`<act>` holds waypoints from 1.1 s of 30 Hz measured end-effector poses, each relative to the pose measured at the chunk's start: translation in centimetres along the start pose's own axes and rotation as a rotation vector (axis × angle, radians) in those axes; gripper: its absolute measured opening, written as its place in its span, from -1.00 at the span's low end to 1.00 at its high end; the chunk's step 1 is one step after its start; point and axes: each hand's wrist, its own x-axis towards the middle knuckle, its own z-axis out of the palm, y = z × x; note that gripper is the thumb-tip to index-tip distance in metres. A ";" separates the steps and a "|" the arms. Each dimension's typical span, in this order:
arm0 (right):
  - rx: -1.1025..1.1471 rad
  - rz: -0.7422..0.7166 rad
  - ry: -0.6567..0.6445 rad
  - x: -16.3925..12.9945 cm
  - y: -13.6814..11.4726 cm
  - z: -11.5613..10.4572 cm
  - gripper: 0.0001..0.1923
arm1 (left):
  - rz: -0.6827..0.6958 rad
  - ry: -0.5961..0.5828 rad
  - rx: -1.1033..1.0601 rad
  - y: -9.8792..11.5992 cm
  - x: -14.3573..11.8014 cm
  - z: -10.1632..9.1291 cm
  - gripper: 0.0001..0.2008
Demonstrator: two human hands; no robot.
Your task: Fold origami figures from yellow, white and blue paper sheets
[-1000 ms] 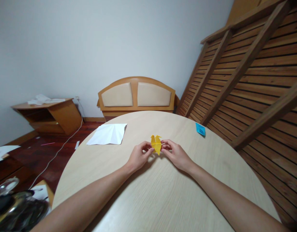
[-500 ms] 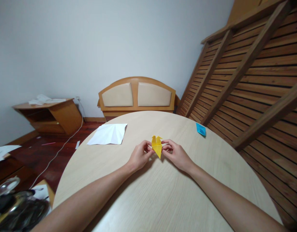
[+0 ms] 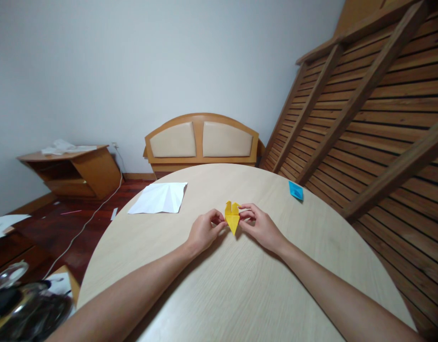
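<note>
In the head view, the left hand (image 3: 204,231) and the right hand (image 3: 261,226) are meeting over the middle of the round tabletop (image 3: 240,294), and both are pinching a small yellow folded paper (image 3: 232,217) between thumb and fingertips. The left hand is gripping its left edge, the right hand its right edge. The paper is sitting just between the two hands with its sharp point aiming toward the near side and two small flaps sticking up on its far side; whether it is resting on the wood or hovering just above it cannot be told. Both forearms are stretching in from the near corners of the picture. A white creased sheet (image 3: 158,198) is lying flat on the far left part of the tabletop, well apart from the hands. A small blue folded paper (image 3: 296,190) is lying near the far right rim. Beyond the tabletop a padded wooden headboard (image 3: 202,139) is leaning against the wall
</note>
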 end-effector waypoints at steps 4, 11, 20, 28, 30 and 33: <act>-0.018 -0.001 0.008 0.1 0.0 -0.2 -0.62 | -0.009 -0.016 0.005 0.2 -0.2 0.0 -0.88; -0.005 -0.016 -0.023 -0.1 -0.2 0.0 -0.64 | 0.016 0.010 -0.128 0.2 0.2 0.3 -0.88; 0.032 0.055 -0.110 -0.2 -0.4 0.3 -0.60 | -0.071 0.008 -0.313 0.3 0.2 0.7 -0.84; 0.014 0.031 -0.095 -0.3 -1.0 0.2 -0.61 | -0.090 -0.037 -0.329 0.0 0.2 0.6 -0.79; -0.010 0.024 -0.099 -0.4 -1.0 0.2 -0.57 | -0.096 -0.043 -0.358 0.0 0.2 0.7 -0.78; -0.024 0.015 -0.116 -0.5 -0.9 0.4 -0.52 | -0.076 -0.032 -0.390 0.0 0.3 0.9 -0.76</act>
